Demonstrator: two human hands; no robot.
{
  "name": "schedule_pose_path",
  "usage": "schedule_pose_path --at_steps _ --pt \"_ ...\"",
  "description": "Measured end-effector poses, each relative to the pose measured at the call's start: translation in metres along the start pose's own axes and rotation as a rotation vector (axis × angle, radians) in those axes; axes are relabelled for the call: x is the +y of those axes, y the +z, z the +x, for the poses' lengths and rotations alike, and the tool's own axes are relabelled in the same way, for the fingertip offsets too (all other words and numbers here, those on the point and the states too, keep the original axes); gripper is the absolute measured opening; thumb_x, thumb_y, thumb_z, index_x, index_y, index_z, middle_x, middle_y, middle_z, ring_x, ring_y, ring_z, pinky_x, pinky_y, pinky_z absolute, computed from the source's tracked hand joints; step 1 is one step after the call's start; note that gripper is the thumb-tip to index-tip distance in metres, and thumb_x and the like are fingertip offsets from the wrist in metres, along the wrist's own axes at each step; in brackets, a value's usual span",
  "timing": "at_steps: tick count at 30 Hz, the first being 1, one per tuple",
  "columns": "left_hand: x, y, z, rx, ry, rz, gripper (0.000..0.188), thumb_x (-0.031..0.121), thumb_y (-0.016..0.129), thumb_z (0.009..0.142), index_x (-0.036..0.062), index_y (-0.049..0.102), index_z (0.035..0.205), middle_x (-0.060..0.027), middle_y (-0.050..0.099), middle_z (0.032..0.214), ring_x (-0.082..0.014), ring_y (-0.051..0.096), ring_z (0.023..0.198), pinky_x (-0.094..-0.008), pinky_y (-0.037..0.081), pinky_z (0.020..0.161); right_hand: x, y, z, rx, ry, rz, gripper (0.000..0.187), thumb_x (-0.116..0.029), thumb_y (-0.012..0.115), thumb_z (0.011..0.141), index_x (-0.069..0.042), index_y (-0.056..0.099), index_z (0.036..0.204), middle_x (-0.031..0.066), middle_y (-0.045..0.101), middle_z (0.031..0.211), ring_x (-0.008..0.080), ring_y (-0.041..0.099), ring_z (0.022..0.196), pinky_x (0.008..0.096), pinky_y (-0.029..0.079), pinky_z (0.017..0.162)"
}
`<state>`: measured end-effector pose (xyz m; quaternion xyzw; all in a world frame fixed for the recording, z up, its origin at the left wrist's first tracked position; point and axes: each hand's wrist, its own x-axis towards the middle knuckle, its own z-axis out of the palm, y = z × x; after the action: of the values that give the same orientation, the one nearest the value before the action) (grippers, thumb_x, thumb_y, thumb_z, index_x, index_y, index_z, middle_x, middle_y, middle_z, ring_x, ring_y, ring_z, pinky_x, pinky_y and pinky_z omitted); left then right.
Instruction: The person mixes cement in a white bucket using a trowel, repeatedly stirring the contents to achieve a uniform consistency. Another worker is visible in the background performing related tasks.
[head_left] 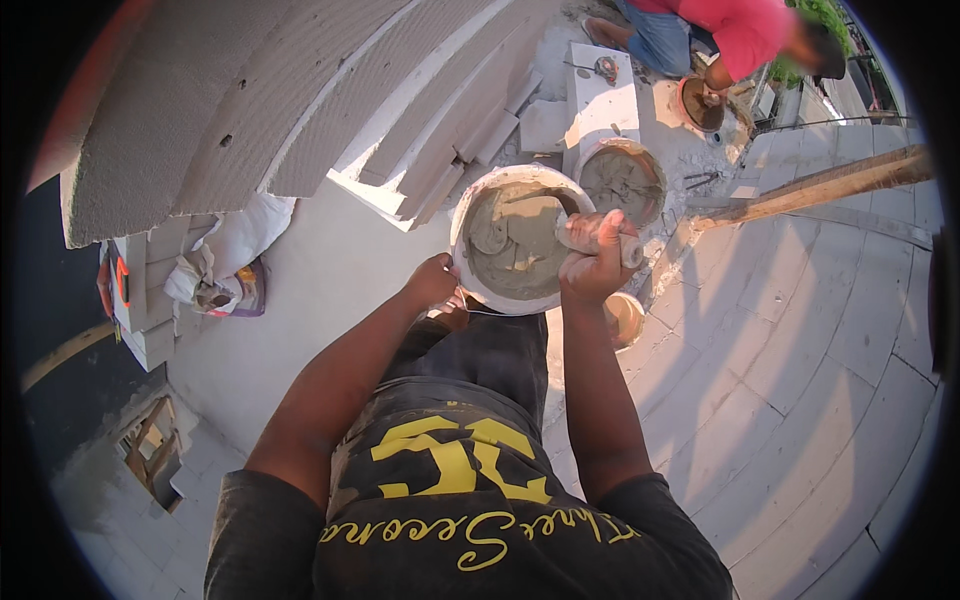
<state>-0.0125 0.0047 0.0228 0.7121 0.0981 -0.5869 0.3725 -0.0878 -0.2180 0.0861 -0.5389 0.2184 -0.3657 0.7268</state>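
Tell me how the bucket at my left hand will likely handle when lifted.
The bucket would probably feel heavy for its size, given the thick grey mortar inside. The mortar may slump sideways if tilted, since it looks soft and wet.

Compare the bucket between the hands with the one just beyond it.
The near bucket looks larger; the far bucket smaller. The near bucket has the left hand at its rim; no hand touches the far bucket. Both are round and hold grey mix.
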Motion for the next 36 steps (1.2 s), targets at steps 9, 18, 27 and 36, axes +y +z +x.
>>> schedule_pose_path --at_steps 9,18,27,36 --pt "0.001 0.004 -0.004 0.018 0.026 0.017 0.019 0.017 0.044 0.101 0.0002 0.049 0.108 -0.0145 0.065 0.095 -0.0214 0.071 0.070 -0.0346 0.057 0.056 -0.008 0.043 -0.023 0.090 -0.036 -0.145 0.027 -0.020 0.070 0.089 -0.001 0.060 0.072 0.0037 0.059 0.060 0.0093 0.054 0.057 0.0237 0.042 0.057" --pt "0.006 0.002 -0.006 0.014 0.002 0.069 0.021 0.019 0.042 0.102 0.0010 0.048 0.110 -0.0133 0.064 0.102 -0.0207 0.071 0.072 -0.0351 0.057 0.061 -0.018 0.031 -0.035 0.041 0.043 -0.195 0.023 -0.012 0.065 0.090 -0.002 0.057 0.072 0.0068 0.059 0.062 0.0168 0.057 0.066 0.0341 0.046 0.074" --pt "0.008 0.002 -0.003 -0.001 -0.005 0.062 0.020 0.020 0.042 0.102 0.0015 0.049 0.107 -0.0117 0.064 0.101 -0.0211 0.070 0.073 -0.0357 0.056 0.063 -0.011 0.029 -0.022 -0.063 -0.059 -0.324 0.030 -0.017 0.069 0.088 -0.004 0.058 0.063 0.0034 0.059 0.059 0.0101 0.054 0.056 0.0232 0.043 0.057" --pt "0.008 0.003 -0.002 0.026 -0.003 0.101 0.020 0.019 0.043 0.101 0.0006 0.049 0.108 -0.0128 0.063 0.102 -0.0208 0.070 0.072 -0.0358 0.057 0.063 -0.016 0.027 -0.022 -0.071 0.044 -0.329 0.029 -0.018 0.070 0.088 -0.001 0.059 0.068 0.0029 0.058 0.059 0.0103 0.053 0.055 0.0250 0.042 0.055"
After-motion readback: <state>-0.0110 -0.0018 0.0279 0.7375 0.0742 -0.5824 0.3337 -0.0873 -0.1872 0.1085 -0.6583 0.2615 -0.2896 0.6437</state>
